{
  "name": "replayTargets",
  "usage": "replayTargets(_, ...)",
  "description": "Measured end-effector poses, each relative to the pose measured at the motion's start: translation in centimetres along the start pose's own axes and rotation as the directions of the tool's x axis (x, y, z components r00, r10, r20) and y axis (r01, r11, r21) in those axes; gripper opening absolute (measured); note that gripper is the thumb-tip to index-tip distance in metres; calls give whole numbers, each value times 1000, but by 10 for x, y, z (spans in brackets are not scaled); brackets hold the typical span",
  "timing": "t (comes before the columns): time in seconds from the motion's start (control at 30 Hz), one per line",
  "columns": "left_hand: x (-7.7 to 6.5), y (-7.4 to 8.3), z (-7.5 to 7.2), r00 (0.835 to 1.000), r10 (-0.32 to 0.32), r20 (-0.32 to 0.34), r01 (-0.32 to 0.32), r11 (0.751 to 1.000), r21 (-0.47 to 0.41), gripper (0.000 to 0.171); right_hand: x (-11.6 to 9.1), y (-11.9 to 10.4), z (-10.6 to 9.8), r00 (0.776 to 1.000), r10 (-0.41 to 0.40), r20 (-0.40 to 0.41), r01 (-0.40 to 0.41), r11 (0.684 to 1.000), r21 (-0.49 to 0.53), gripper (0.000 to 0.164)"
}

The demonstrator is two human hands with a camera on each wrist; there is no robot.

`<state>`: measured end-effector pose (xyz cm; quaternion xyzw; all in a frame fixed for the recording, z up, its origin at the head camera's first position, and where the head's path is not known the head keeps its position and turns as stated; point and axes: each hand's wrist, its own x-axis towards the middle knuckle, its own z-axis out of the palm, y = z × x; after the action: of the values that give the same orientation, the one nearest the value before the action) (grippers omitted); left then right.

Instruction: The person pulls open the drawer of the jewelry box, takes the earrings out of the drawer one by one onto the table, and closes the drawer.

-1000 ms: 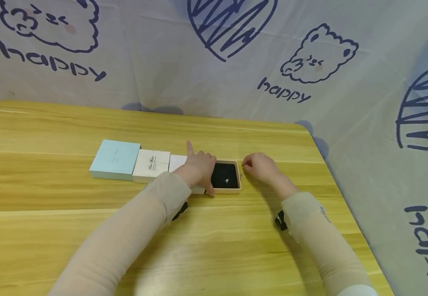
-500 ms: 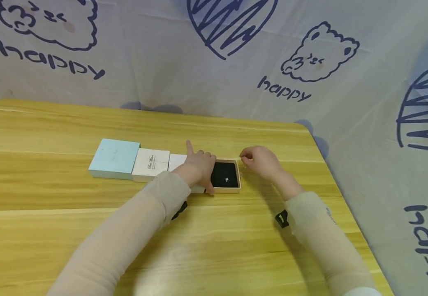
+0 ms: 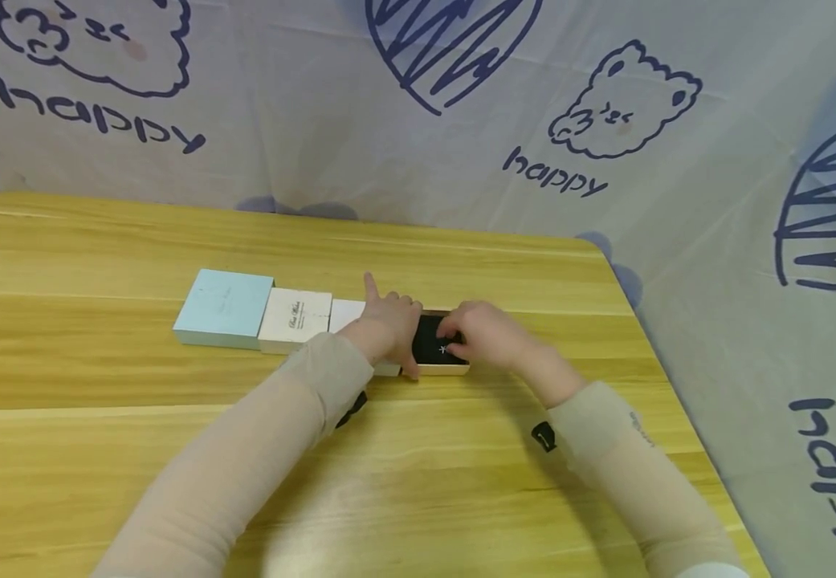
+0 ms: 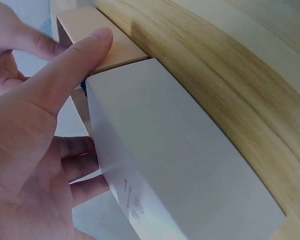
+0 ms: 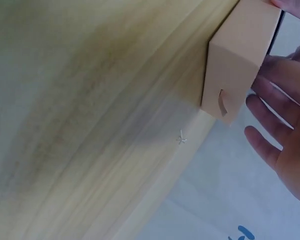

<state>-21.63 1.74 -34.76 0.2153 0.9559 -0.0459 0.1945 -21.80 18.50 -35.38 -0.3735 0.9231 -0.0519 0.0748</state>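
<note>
The left hand (image 3: 389,327) grips the peach drawer (image 3: 443,370) where it stands pulled out to the right of its white cover (image 3: 346,313), the thumb against the drawer's near wall and the fingers round toward the far side. The right hand (image 3: 488,335) reaches in from the right, thumb and forefinger parted over the black pad (image 3: 426,343). A small star-shaped piece (image 3: 442,349) sits on that pad, just beside the thumb tip; I cannot tell whether thumb and piece touch. A second star (image 5: 181,139) lies on the tabletop (image 3: 389,490) near the drawer's right end, below the right hand, beyond the short ribbon pull (image 5: 222,103).

The likeliest trouble is with these tiny pieces: a glancing thumb could knock the star askew or flick it out of the drawer. The loose one could be swept aside by the heel of the right hand, since the palm hides it from above. Pressing unevenly might tip the pad. If the left grip slackens, the drawer could slide and nudge the cream box (image 3: 296,317) and the light blue box (image 3: 226,307) lined up to the left.
</note>
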Motion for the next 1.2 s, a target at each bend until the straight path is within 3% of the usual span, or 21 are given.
replayTargets(0.27,1,-1,0,1000,0,14,0,1000,6,98,4,2,11,998,-58,18,59,996,-61,13)
replayTargets(0.73,1,-2,1,1000,1,18,-1,1000,-9,97,3,-3,15,993,-119,-25,110,970,-217,1)
replayTargets(1.2,1,-1,0,1000,12,13,-12,1000,-4,97,3,-6,17,991,-123,-46,103,948,-302,12)
